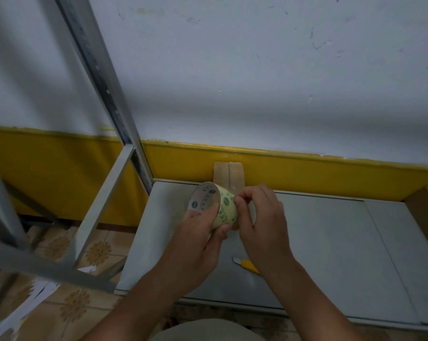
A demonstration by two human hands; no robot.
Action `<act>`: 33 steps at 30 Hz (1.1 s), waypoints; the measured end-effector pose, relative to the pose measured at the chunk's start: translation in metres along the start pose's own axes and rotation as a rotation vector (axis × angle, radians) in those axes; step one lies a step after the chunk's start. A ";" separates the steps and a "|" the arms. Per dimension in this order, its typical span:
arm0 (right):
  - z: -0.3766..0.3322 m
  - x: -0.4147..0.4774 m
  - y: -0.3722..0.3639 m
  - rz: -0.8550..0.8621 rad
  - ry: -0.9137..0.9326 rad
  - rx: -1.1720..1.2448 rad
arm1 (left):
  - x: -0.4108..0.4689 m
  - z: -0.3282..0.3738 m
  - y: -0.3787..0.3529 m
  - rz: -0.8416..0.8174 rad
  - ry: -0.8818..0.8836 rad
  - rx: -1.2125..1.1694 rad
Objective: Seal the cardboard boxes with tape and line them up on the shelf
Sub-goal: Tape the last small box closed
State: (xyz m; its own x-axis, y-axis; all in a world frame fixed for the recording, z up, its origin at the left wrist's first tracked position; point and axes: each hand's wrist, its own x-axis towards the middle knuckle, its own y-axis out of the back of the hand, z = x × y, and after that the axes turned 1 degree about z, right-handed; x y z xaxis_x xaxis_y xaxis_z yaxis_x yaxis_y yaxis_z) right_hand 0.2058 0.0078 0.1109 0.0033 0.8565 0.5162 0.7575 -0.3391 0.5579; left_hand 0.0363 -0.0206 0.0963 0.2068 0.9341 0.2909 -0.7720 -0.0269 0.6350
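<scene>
Appears to be at the stage of freeing the loose end of the tape roll (226,207), ahead of any sealing. Grips that roll with the left hand (198,235), fingers curled round its rim from below and one digit laid across the open core, holding it in the air above the grey shelf (331,242), near the back-left corner. Picks at the roll's outer face with the right hand (262,217), fingertips (237,200) pinched together on the tape surface; cannot confirm a lifted end. Reaches in with both forearms from the lower edge of the view, with wrists close and the right hand bent inward toward the roll. To do well: keep the roll steady, turn it slowly against the nail until catching the seam, then peel squarely to avoid splitting the strip. Records a yellow utility knife (248,264) lying on the shelf beneath the right wrist, a cardboard box (427,217) at the far right edge, well apart from both hands, and a cardboard piece (229,174) standing against the wall just behind the roll.
</scene>
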 end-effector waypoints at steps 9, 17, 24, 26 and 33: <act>0.006 -0.004 -0.008 0.017 -0.019 -0.003 | 0.001 -0.002 -0.004 0.002 0.014 0.011; 0.012 0.000 -0.001 0.016 0.046 -0.059 | 0.002 0.004 -0.004 0.046 -0.008 0.133; 0.014 0.011 0.012 -0.190 -0.071 0.188 | 0.003 -0.004 0.005 0.019 -0.039 0.131; 0.013 0.019 0.020 -0.267 -0.101 0.243 | 0.004 -0.006 0.010 -0.016 -0.037 0.108; 0.019 0.035 0.033 -0.444 -0.034 0.206 | 0.008 0.002 0.026 -0.106 -0.205 0.053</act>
State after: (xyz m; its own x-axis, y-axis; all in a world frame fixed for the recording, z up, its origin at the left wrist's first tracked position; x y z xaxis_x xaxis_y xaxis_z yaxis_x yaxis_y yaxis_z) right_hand 0.2432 0.0341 0.1357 -0.3306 0.9142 0.2344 0.8041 0.1428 0.5771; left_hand 0.0193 -0.0148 0.1163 0.4067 0.8409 0.3569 -0.7083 0.0435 0.7045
